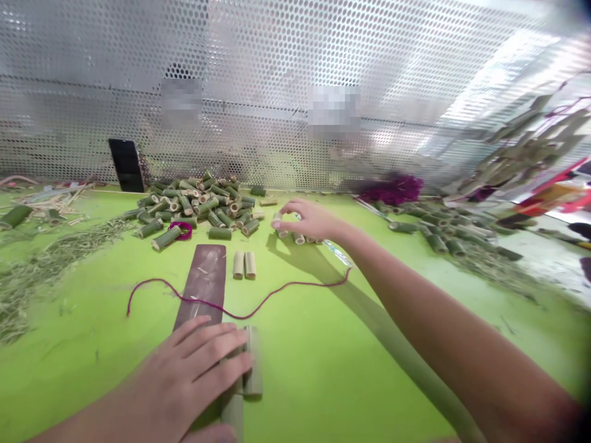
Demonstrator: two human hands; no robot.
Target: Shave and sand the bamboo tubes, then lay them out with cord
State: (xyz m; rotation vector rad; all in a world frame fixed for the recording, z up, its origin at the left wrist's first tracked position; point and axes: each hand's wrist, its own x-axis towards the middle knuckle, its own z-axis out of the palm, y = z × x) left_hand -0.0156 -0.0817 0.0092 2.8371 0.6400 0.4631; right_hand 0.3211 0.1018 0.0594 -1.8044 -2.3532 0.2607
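My left hand (198, 360) lies flat with its fingers stretched out over the near end of a brown sandpaper strip (205, 264). Its fingertips touch a split bamboo slat (253, 363), and a second pale slat (232, 415) shows below them. Farther off, my right hand (307, 221) pinches a short bamboo tube (277, 219) between thumb and fingers. More bamboo tubes (298, 238) sit under that palm, partly hidden. A purple cord (286, 285) curves across the sandpaper towards my right forearm. Two peeled bamboo pieces (244, 265) lie side by side between the hands.
A heap of green bamboo tubes (198, 203) stands at the back, with a purple cord loop (184, 231) in front. Behind it a phone (126, 165) leans on perforated metal mesh (277, 61). Shavings (60, 258) lie left; more bamboo pieces (436, 231) and purple yarn (397, 189) lie right.
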